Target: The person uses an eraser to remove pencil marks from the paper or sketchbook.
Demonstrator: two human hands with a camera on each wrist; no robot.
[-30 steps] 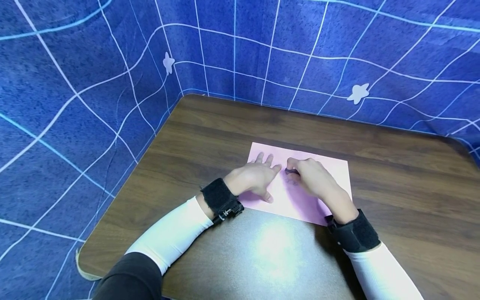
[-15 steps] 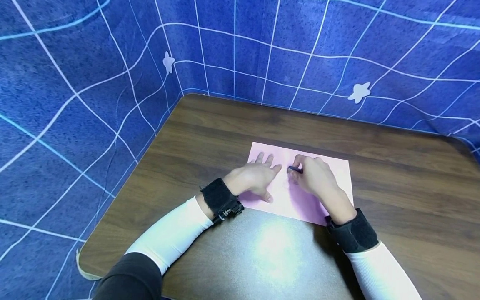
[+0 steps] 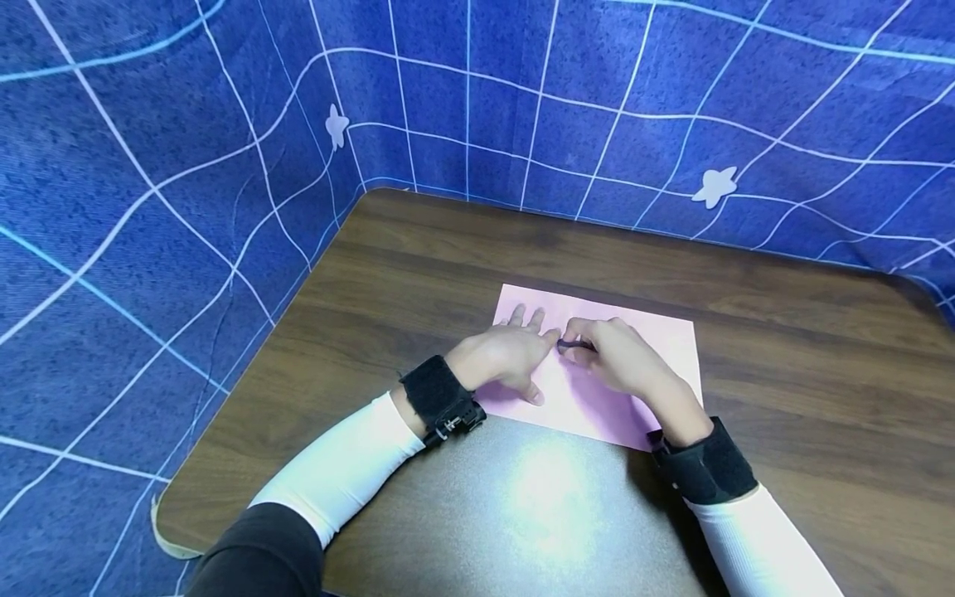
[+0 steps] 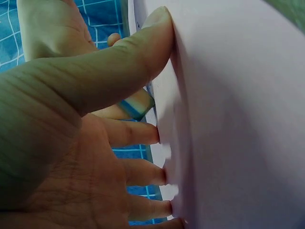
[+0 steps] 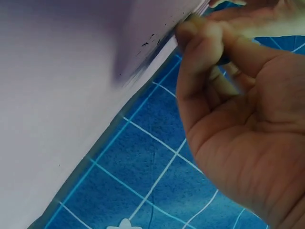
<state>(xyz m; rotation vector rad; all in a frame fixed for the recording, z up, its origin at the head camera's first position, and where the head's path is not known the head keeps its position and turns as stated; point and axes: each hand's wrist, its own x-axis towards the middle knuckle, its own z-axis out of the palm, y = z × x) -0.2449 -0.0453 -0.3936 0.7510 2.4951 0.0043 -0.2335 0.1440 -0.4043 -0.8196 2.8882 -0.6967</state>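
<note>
Head view looking down from above at table and both hands, left wrist view pressed close under left hand, right wrist view close beneath right hand, all sharing paper.

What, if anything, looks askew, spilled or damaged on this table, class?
Little stands out. The pink paper lies flat but slightly skewed to the table edge. The left hand presses it; the right hand pinches a dark pen. No spills or tears show.

Bright overhead light throws a white glare patch on the table, the head view bends the backdrop's grid lines at its edges, and both wrist views are dim, tinted and blurred up close.
</note>
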